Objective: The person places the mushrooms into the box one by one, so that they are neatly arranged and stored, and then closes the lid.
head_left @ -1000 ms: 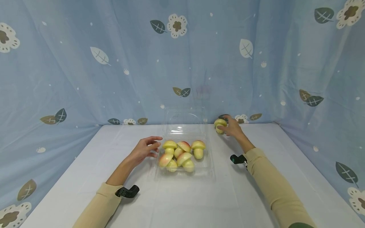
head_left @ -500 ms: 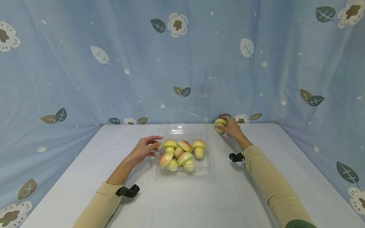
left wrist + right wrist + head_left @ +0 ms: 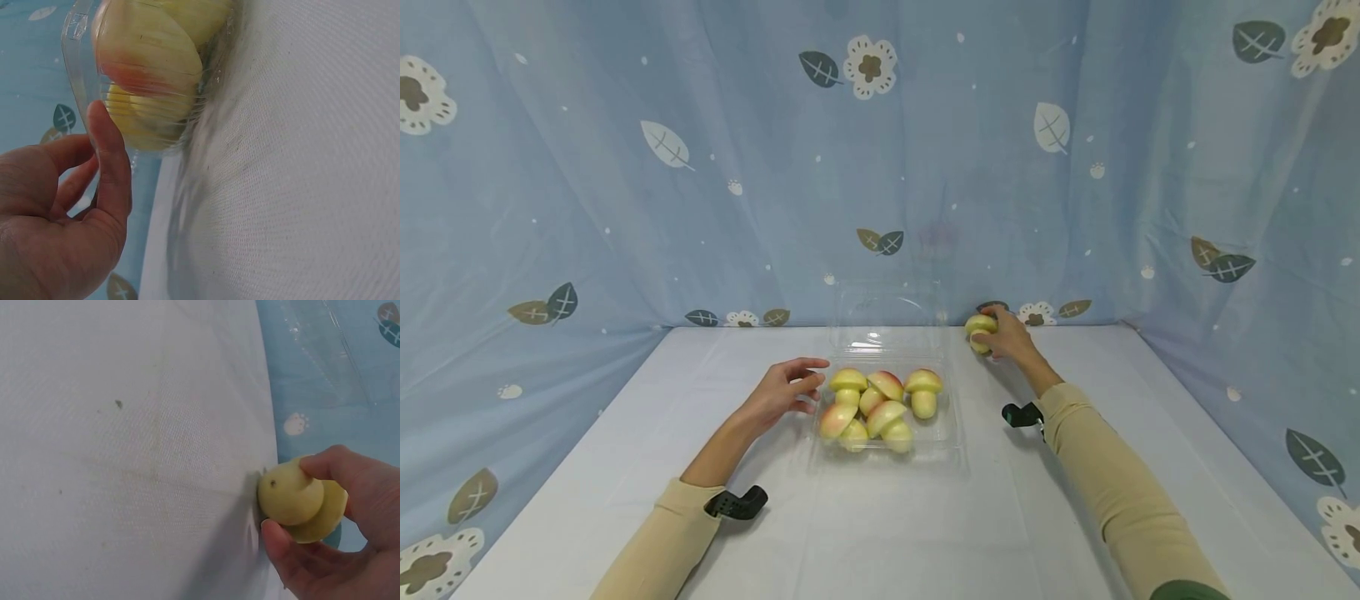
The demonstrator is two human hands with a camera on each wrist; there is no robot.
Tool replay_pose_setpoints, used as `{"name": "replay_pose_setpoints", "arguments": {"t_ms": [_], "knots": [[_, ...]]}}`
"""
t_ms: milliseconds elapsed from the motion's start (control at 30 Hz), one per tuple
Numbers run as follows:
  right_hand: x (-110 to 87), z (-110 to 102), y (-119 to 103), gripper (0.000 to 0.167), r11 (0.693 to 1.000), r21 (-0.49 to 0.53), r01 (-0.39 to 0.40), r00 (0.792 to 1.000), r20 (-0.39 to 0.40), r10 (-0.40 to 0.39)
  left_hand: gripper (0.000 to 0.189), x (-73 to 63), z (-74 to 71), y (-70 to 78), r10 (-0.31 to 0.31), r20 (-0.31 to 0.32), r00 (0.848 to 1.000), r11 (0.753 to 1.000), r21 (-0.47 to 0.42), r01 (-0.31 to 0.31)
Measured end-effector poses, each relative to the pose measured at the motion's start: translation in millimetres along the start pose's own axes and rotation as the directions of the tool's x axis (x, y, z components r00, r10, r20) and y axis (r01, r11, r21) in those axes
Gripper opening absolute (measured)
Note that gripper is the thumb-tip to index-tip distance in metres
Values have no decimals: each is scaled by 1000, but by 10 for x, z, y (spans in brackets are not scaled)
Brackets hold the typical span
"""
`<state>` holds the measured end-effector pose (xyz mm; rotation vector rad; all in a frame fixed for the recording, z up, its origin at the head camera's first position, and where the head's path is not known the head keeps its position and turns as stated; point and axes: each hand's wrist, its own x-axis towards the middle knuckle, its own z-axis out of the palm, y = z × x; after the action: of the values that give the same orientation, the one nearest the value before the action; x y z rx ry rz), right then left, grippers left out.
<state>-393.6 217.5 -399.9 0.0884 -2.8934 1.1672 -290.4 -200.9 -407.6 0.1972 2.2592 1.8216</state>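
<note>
My right hand (image 3: 1009, 337) pinches a yellow-green toy mushroom (image 3: 979, 324) between thumb and fingers at the table's back edge. In the right wrist view the mushroom's rounded stem (image 3: 289, 495) faces the camera, its cap behind. Left of it stands a clear plastic clamshell box (image 3: 953, 421) with its lid raised at the back. Several similar mushrooms (image 3: 923, 392), some blushed red, lie inside. My left hand (image 3: 781, 390) is at the box's left side, fingers relaxed. In the left wrist view, its fingertips (image 3: 99, 112) are right at the box rim.
A white cloth covers the table (image 3: 917, 533). Behind and at both sides hangs a blue patterned curtain (image 3: 760, 150), meeting the table's back edge. The transparent lid (image 3: 887, 321) stands up close in front of the curtain. A black wrist mount (image 3: 737, 503) sits on the left sleeve.
Over the last second the right forearm has shifted very slightly left. The right hand keeps its grip on the mushroom at the back edge. The left hand and box have not visibly moved.
</note>
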Motion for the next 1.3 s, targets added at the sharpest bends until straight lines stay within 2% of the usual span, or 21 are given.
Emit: {"name": "replay_pose_setpoints", "arguments": {"t_ms": [500, 900, 1300], "knots": [[22, 27, 60, 61, 999, 40, -11, 1000, -26, 12, 42, -7, 12, 9, -10, -10, 1000, 1000, -2, 10], [-15, -21, 52, 63, 996, 88, -4, 1000, 1, 4, 43, 4, 8, 9, -9, -10, 1000, 1000, -3, 9], [-59, -46, 87, 60, 997, 79, 5, 1000, 5, -6, 43, -1, 1, -7, 2, -4, 1000, 1000, 6, -2]]}}
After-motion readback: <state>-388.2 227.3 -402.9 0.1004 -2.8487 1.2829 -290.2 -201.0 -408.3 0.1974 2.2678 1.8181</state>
